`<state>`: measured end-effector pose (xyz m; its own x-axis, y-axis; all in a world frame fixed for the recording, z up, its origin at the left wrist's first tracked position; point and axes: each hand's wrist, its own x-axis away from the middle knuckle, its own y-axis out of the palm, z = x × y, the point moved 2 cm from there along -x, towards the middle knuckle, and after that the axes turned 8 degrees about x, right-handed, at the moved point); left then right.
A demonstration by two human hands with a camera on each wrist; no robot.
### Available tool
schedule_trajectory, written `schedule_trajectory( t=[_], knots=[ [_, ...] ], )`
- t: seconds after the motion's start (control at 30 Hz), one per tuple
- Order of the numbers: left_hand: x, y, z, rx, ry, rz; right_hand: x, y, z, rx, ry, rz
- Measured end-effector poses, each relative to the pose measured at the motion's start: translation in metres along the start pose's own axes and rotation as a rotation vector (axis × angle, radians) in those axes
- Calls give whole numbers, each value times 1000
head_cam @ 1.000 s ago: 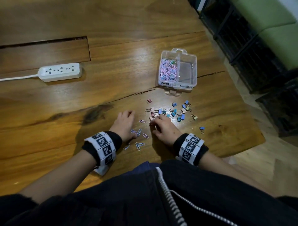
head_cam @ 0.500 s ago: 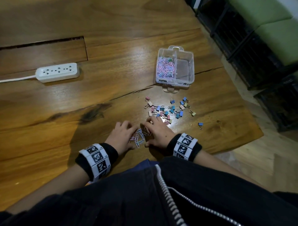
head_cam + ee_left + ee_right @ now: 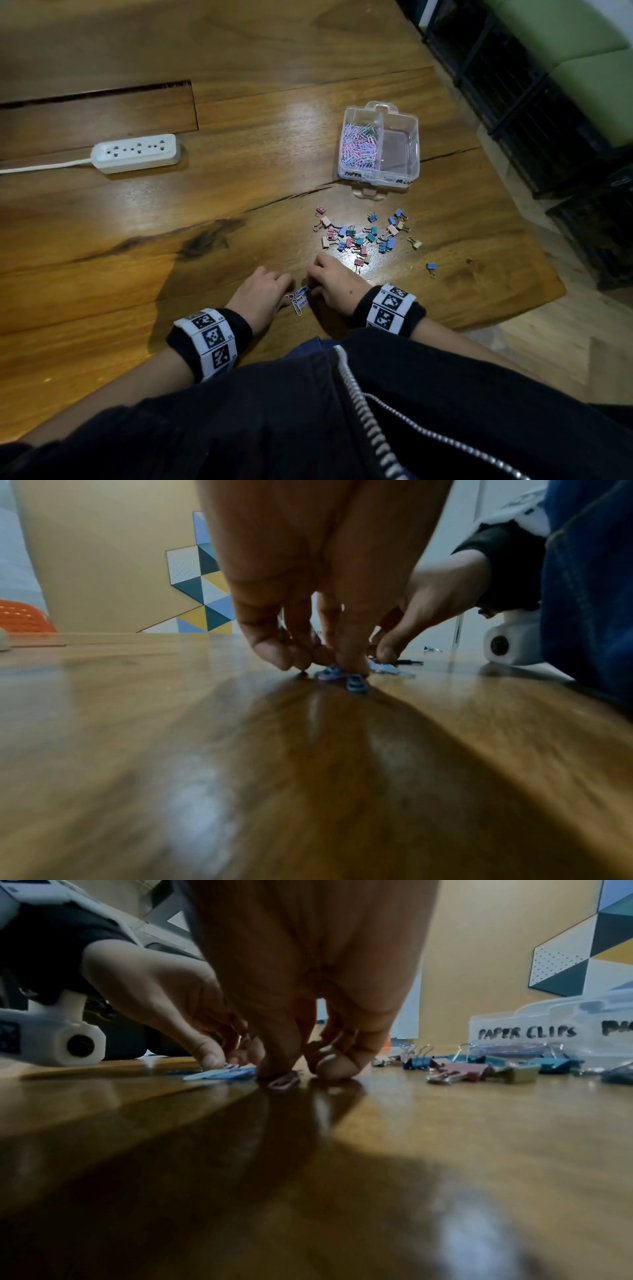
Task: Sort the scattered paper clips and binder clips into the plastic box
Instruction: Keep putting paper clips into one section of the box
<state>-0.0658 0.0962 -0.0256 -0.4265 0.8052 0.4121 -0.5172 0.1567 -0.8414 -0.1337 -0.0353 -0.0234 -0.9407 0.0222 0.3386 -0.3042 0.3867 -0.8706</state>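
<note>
Box [image 3: 534, 1026] label reads "PAPER CLIPS"; left hand [image 3: 261, 295] and right hand [image 3: 334, 281] fingers curled, pinching paper clips [image 3: 299, 298].

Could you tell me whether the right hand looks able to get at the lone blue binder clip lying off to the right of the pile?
Probably yes. The blue binder clip lies alone on bare table, beside the right hand, with nothing between them. That hand is busy now, though, its fingertips down on the loose paper clips.
</note>
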Motion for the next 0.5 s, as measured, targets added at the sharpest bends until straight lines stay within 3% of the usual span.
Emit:
schedule_trajectory(
  t=[0.17,0.37,0.5],
  knots=[
    [-1,4,0,25,-30,-4,0,-2,-1,49,-62,8],
    [2,11,4,130,-15,55,0,2,-1,3,-9,7],
    [-2,16,-3,27,6,18,0,1,1,-55,-14,37]
  ],
)
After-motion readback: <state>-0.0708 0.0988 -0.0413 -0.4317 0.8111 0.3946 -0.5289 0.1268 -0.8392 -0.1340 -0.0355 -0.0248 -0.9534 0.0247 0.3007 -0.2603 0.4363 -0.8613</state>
